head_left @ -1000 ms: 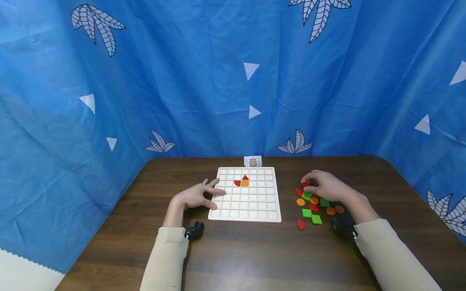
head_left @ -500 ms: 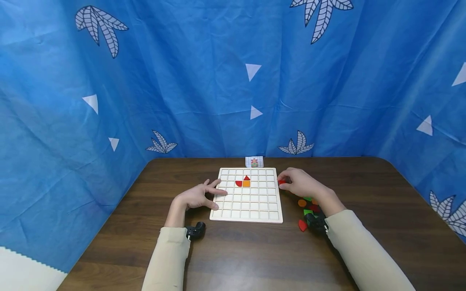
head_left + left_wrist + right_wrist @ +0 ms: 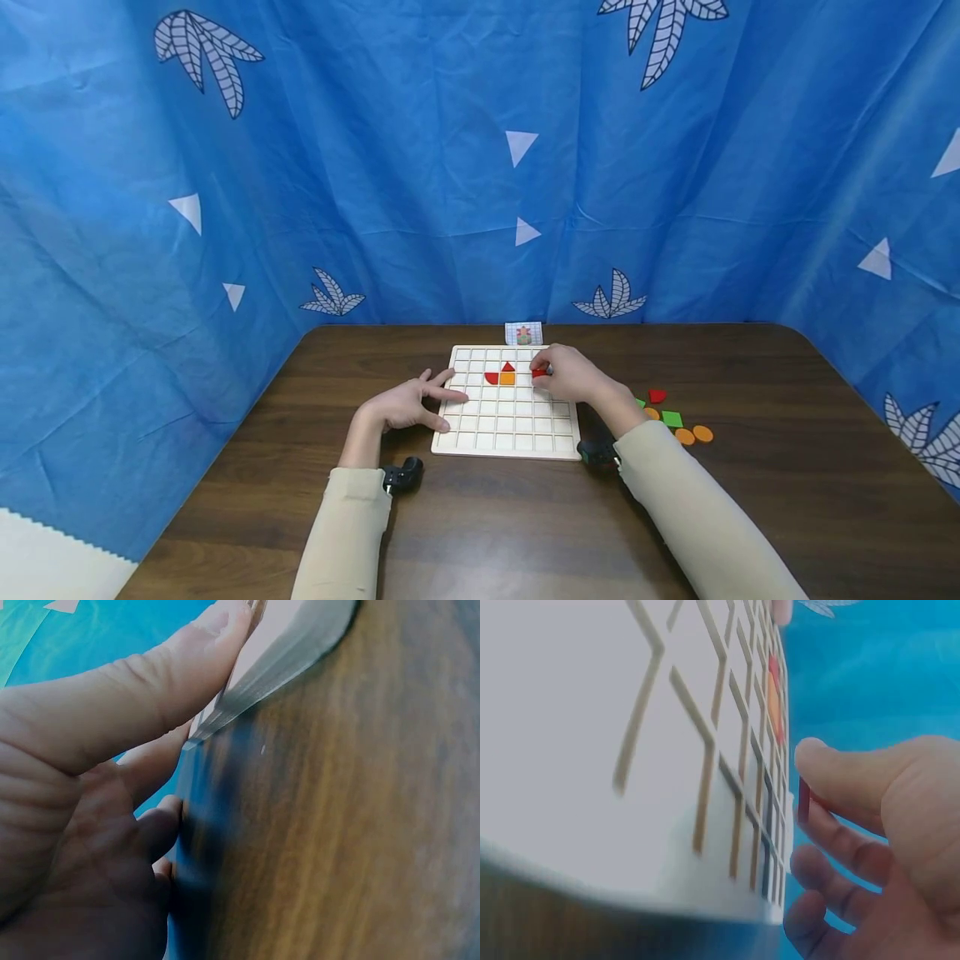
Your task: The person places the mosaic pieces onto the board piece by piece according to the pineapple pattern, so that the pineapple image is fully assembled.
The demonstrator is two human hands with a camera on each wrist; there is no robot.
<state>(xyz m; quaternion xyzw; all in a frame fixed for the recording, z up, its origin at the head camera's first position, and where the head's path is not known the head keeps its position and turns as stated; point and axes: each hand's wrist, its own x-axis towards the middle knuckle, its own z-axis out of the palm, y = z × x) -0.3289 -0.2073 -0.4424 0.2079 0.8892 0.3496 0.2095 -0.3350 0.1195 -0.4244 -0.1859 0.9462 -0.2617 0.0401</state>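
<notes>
Red piece point(image 3: 539, 373) pinched by right hand point(image 3: 573, 375) over gridded board point(image 3: 506, 433) — left hand point(image 3: 401, 404) outspread on its edge — picture card point(image 3: 523, 333) beyond.

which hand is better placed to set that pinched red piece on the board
Right, most likely: the right hand pinches the red piece above the board, to the right of the orange square. The left hand rests at the board's left edge and holds no piece.

From above, the head view faces forward and down; both close wrist views share the board point(image 3: 506, 423).
</notes>
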